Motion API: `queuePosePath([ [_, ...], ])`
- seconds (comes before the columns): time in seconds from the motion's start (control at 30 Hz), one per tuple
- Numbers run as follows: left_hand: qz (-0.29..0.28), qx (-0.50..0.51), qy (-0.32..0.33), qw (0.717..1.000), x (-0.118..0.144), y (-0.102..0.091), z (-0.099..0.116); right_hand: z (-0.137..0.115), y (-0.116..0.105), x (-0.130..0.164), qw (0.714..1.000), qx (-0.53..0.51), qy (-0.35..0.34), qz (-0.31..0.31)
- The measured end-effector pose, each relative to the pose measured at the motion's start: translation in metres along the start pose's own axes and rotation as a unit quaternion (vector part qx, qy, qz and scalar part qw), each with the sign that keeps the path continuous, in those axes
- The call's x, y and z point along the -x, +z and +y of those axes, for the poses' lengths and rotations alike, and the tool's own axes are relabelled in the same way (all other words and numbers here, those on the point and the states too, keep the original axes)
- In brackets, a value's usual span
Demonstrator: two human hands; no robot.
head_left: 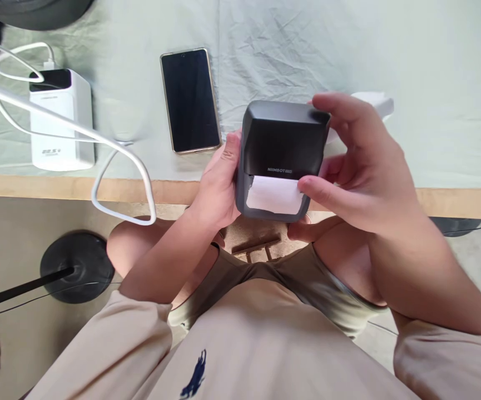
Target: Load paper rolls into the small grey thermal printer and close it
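Note:
A dark grey label printer point(284, 144) with a glossy black lid marked NIIMBOT is held up over the table's front edge. White label paper point(276, 194) shows in the opening below the lid. My left hand point(219, 186) wraps round the printer's left side, thumb along its edge. At the right side, my right hand point(361, 161) grips it too, the index finger at the top corner and the thumb at the lid's lower right, by the paper. Behind my right hand lies a white object point(376, 103), mostly hidden.
A smartphone point(191, 100) with a dark screen lies on the pale green cloth point(286, 44). To the left stands a white power bank point(63, 125) with a white cable point(129, 150) looping past the table edge. A round black stand base point(77, 266) is on the floor.

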State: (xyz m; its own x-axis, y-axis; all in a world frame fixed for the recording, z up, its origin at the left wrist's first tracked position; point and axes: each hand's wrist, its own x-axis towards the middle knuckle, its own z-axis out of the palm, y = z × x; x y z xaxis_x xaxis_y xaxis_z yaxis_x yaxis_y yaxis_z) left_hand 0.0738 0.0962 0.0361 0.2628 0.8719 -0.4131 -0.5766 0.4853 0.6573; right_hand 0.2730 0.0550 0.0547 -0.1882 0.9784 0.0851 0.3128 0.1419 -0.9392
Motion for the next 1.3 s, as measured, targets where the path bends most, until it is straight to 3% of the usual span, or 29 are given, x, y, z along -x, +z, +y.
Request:
queuePosePath([
  [0.37, 0.037, -0.019, -0.020, 0.999, -0.001, 0.003, 0.003, -0.003, -0.002, 0.001, 1.000, 0.008, -0.013, 0.018],
  [0.47, 0.010, 0.005, -0.030, 0.999, -0.002, 0.001, 0.002, 0.000, 0.003, -0.002, 0.993, 0.040, -0.056, 0.095],
  [0.63, -0.135, 0.022, -0.026, 0.990, -0.001, -0.006, 0.001, -0.007, 0.016, -0.010, 0.953, 0.077, -0.130, 0.263],
  [0.7, -0.141, -0.022, -0.005, 0.990, 0.000, -0.009, -0.001, -0.009, 0.019, -0.013, 0.940, 0.077, -0.139, 0.303],
  [0.77, -0.106, -0.056, 0.000, 0.993, 0.001, -0.012, -0.002, -0.009, 0.018, -0.013, 0.933, 0.073, -0.155, 0.317],
  [0.83, -0.081, -0.063, -0.008, 0.995, 0.000, -0.014, -0.003, -0.008, 0.014, -0.012, 0.936, 0.099, -0.168, 0.293],
  [0.97, -0.115, -0.061, -0.012, 0.991, 0.001, -0.014, -0.002, -0.009, 0.001, -0.011, 0.946, 0.263, -0.125, 0.141],
  [1.1, -0.046, -0.044, -0.043, 0.997, 0.008, -0.006, 0.001, -0.011, -0.009, -0.016, 0.942, 0.333, -0.043, 0.027],
  [1.23, -0.029, -0.046, -0.058, 0.997, 0.010, -0.002, 0.003, -0.015, -0.007, -0.019, 0.941, 0.339, -0.010, -0.001],
  [1.3, -0.040, -0.043, -0.049, 0.997, 0.008, -0.003, 0.003, -0.018, -0.012, -0.014, 0.957, 0.289, -0.007, -0.002],
])
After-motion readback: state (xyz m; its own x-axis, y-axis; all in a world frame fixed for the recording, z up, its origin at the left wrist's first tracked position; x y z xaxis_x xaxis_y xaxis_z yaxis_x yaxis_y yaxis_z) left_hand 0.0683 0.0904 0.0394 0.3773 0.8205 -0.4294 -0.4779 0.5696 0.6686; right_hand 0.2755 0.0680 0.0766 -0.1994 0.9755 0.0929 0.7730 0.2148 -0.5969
